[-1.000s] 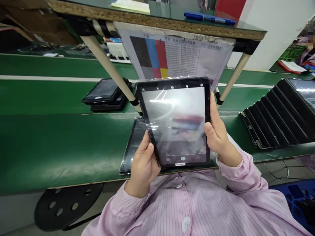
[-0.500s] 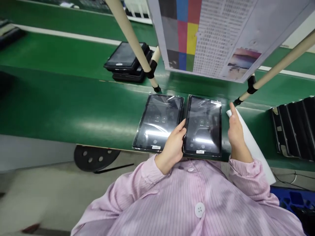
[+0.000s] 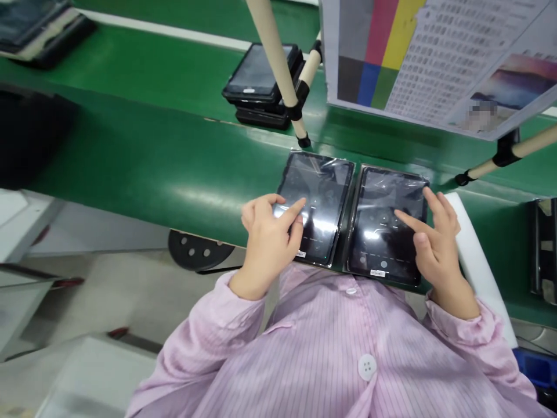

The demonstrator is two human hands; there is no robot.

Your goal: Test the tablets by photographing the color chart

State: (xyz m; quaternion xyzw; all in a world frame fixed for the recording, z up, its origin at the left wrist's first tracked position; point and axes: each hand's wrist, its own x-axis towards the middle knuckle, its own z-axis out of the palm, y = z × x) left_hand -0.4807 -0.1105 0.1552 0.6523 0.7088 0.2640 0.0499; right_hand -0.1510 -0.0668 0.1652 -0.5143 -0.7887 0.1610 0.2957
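Note:
Two black tablets in clear film lie side by side at the green bench's front edge. Over the lower left part of the left tablet [image 3: 324, 203] is my left hand [image 3: 272, 238], its fingers apart and the index finger pointing at the screen. My right hand [image 3: 439, 244] is at the right side of the right tablet [image 3: 378, 238], fingers spread, with the index finger over the screen. Neither hand holds anything. Small icons show faintly on both screens, and each tablet has a white label at its lower edge.
A stack of tablets [image 3: 259, 72] stands behind on the green bench [image 3: 174, 157]. Pale poles [image 3: 276, 58] hold a printed chart [image 3: 430, 69] above. White foam [image 3: 483, 267] lies right of my right hand, with dark devices [image 3: 543, 249] beyond. A black stool [image 3: 198, 251] is below.
My left hand has moved from between the tablets to the left tablet's left side. My right hand has come in over the right tablet. The view has shifted, and icons now show more on the screens.

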